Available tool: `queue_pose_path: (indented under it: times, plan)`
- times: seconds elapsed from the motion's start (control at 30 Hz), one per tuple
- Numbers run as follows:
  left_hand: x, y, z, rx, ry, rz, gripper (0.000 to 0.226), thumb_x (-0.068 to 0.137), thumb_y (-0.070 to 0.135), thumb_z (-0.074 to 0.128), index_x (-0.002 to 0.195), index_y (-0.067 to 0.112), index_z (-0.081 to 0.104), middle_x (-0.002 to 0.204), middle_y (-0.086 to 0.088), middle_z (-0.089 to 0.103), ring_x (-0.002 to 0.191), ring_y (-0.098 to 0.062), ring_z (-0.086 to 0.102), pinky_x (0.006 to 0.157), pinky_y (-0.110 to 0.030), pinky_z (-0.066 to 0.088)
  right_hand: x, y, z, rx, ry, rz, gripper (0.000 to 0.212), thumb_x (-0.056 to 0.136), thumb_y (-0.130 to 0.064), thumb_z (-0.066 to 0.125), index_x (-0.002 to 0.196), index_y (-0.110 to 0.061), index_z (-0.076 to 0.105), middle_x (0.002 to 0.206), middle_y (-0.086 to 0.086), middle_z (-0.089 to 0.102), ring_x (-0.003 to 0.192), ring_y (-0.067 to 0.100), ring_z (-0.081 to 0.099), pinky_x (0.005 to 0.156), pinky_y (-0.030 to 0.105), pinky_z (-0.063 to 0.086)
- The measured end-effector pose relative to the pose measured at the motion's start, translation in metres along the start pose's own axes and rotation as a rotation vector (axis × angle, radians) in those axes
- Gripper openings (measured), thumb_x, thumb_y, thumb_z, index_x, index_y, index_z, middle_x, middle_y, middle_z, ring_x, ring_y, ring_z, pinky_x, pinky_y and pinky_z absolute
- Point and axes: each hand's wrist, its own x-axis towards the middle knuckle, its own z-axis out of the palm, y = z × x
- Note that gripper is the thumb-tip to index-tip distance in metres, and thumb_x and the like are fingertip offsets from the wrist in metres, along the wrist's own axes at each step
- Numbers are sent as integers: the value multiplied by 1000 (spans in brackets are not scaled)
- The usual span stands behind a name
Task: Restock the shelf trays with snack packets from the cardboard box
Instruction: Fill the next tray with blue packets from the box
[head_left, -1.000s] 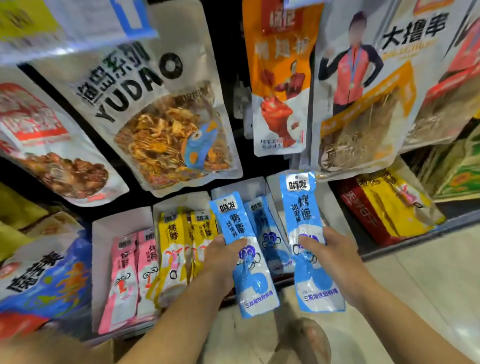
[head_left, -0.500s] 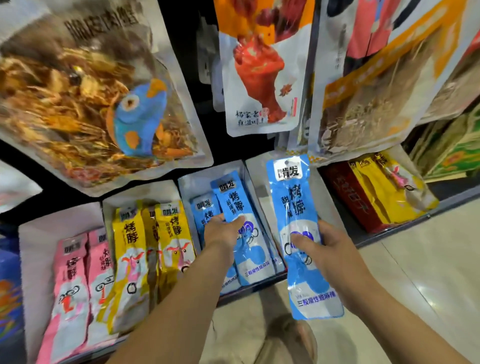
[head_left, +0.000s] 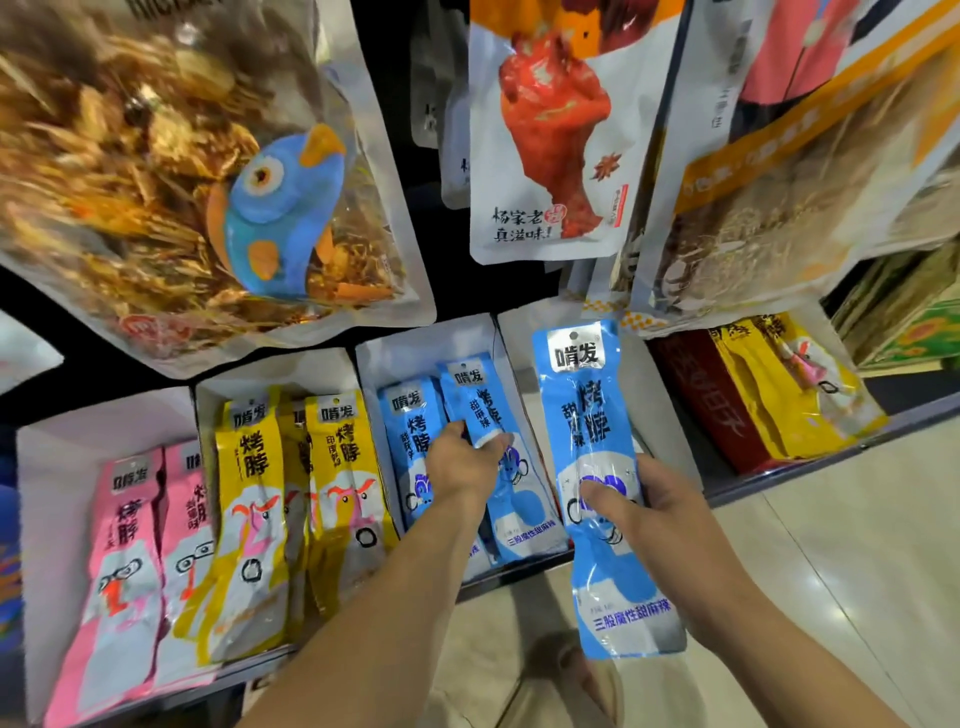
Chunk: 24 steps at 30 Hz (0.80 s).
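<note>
Here each hand (head_left: 460, 465) (head_left: 649, 501) grips a blue packet (head_left: 485, 415) (head_left: 597, 441).

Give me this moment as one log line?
left hand: setting blue snack packet into white shelf tray | right hand: holding second blue packet

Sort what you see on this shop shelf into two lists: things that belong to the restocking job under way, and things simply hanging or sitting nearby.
In the job:
left hand placing a blue packet in the blue tray
right hand holding another blue packet

Just nearby:
yellow packets
pink packets
hanging fish-picture bag
hanging drumstick bag
</note>
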Motion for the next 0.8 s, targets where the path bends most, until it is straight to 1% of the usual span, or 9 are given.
queue_pose_path:
  times: [0.1,0.2,0.33,0.4,0.43,0.53,0.63,0.73,0.8]
  plan:
    - [-6,3,-7,23,-24,-10,38,87,30,76,112,12,56,106,8,64,86,-9,56,70,-22,45,1,0,2,8,-11,7,10,91,-25,72,100,-24,71,91,3,78,79,26,77,79,56,61]
    - [-13,3,-19,76,-16,35,49,90,30,73,130,8,55,93,9,60,78,-5,53,65,-15,42,1,0,6,13,-20,9,11,91,-25,72,103,-25,70,89,3,78,78,26,77,79,56,61]
    - [-22,6,-46,155,53,125,47,93,27,69,133,8,56,123,-8,66,103,-22,63,90,-31,52,1,-1,12,13,-7,16,9,92,-24,71,101,-25,70,85,0,78,75,23,76,76,50,63]
    - [-24,4,-59,149,155,214,36,92,25,69,123,8,59,125,-10,63,98,-23,66,91,-41,56,1,-2,16,12,-11,23,9,92,-24,70,101,-25,70,85,0,78,75,23,76,76,48,63]
    - [-24,2,-66,174,223,253,35,92,23,69,123,9,59,126,-8,58,93,-20,64,89,-40,56,0,-2,18,14,-19,29,9,92,-24,70,101,-25,70,86,0,78,75,23,77,76,48,63]
    - [-23,-7,-85,313,399,330,50,92,21,69,137,11,49,128,-9,44,94,-26,59,89,-38,51,0,1,28,-7,-41,48,10,92,-25,70,102,-24,68,87,0,78,75,23,77,75,47,63]
    - [-20,-14,-97,350,350,260,56,95,18,64,146,14,42,128,-9,53,111,-28,57,94,-43,52,2,2,39,-33,-69,69,12,91,-26,71,102,-22,66,85,0,78,73,21,77,68,38,63]
    - [-16,-19,-102,335,257,223,38,98,17,57,136,18,54,118,-6,70,100,-26,69,80,-46,60,12,3,54,-40,-92,87,12,90,-25,72,100,-21,68,85,2,78,73,22,76,66,37,61]
    - [-16,-17,-106,345,243,222,36,99,17,56,135,19,58,115,-5,73,98,-24,71,81,-41,60,23,2,69,-43,-98,87,12,89,-25,73,100,-21,69,87,4,78,74,23,76,66,40,62]
